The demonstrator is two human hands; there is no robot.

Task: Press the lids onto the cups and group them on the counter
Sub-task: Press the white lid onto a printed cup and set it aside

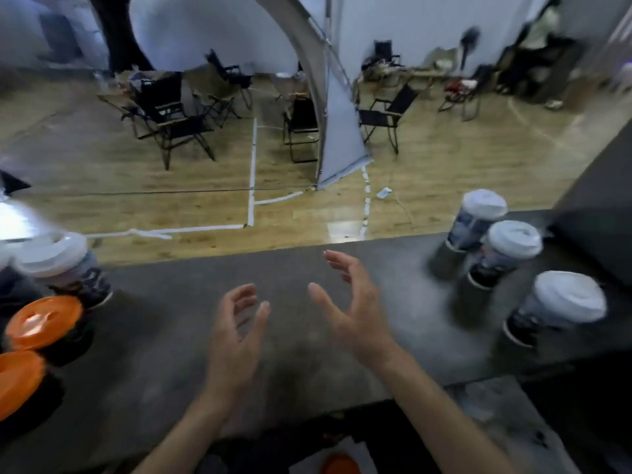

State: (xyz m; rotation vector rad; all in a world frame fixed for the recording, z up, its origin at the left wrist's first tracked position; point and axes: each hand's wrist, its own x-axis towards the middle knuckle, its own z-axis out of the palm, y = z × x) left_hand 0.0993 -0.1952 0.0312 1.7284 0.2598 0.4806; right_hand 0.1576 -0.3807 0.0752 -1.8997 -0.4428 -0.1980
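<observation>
Cups, far left: a white-lid cup (65, 268) stands at the back edge of the counter (154, 336), blurred, lid on; how firmly it sits cannot be told.
Orange lids: two dark cups, the first orange-lid cup (42, 321) just in front of the white-lid cup, the second orange-lid cup (17, 381) nearer the person and cut by the picture's edge.
Left hand: the left hand (236, 340) is over the middle of the counter, palm turned toward the other hand, fingers spread and loosely bent, holding nothing.
Right hand: the right hand (355, 309) is just beside it and a little farther forward, palm facing left, fingers straight and fanned, thumb out, holding nothing.
Gap: the two palms face each other, apart, with bare counter between them.
Cups, right: three white-lidded cups stand grouped in a loose line from back to front, well apart from the hands: far cup (475, 220) at the back edge, middle cup (502, 254) just beside it, near cup (554, 309) a little apart toward the front.
Box: a dark box (595, 241) sits on the counter right of the three cups.
Below counter: an orange disc (340, 464) shows at the bottom edge, blurred.
Beyond counter: wooden floor (102, 186) with white tape lines (252, 172), black folding chairs (171, 114) and a white panel (342, 131).
</observation>
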